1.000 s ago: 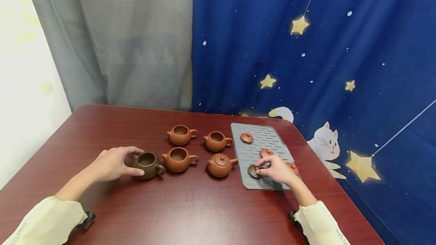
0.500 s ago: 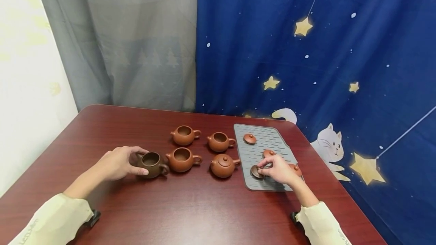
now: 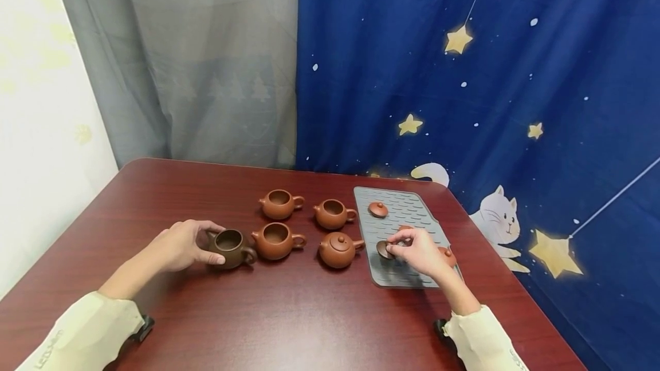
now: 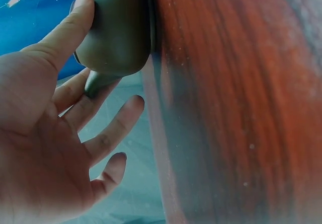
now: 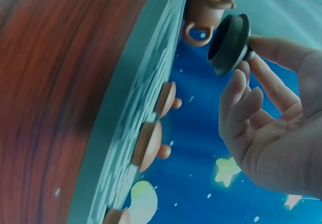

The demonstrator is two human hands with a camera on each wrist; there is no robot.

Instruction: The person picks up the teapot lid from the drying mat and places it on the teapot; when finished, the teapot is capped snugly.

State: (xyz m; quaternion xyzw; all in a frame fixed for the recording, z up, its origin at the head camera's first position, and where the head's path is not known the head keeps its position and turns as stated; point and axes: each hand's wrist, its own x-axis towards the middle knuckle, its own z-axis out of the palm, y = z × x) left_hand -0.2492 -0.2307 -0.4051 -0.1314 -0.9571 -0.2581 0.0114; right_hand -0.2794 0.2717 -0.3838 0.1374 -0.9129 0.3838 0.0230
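Observation:
My left hand (image 3: 177,246) holds a dark brown teapot (image 3: 228,251) at its spout side, thumb in front and fingers behind. The pot stands lidless on the table, its handle turned right. In the left wrist view the thumb lies against the pot body (image 4: 115,38), and the outer fingers spread away from it. My right hand (image 3: 420,253) pinches the dark brown teapot lid (image 5: 230,45) by its knob. That lid is tilted and raised off the grey mat (image 3: 376,233), as the right wrist view shows.
Right of the dark pot stand three lidless reddish-brown teapots (image 3: 274,241) and one lidded teapot (image 3: 337,252). On the mat lie three reddish lids: a far lid (image 3: 378,209), a lid partly behind my right hand (image 3: 405,227) and a right lid (image 3: 447,256). Curtains hang behind the table.
My right hand has lifted the dark lid off the mat and tilted it. My left hand keeps its hold on the dark teapot. The head view has shifted slightly.

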